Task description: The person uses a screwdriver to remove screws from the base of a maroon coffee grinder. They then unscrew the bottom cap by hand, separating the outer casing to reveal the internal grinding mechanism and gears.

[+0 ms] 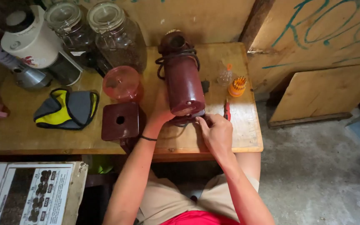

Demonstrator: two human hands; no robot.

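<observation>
Head view is showing me steadying a dark red cylindrical appliance body (183, 83) lying on its side on the wooden table (21, 125). My left hand (160, 111) is pressing against its left flank, mostly hidden behind it, so I cannot tell how far those fingers are closing. My right hand (215, 132) is pinching at the black base end (188, 118), fingertips curled onto it. A black cord (176, 56) is wrapping the far end. Behind, two glass jars (117, 37) are holding dark beans, lids clamped; a red translucent hopper (122, 83) is sitting beside a square red cover (121, 121).
</observation>
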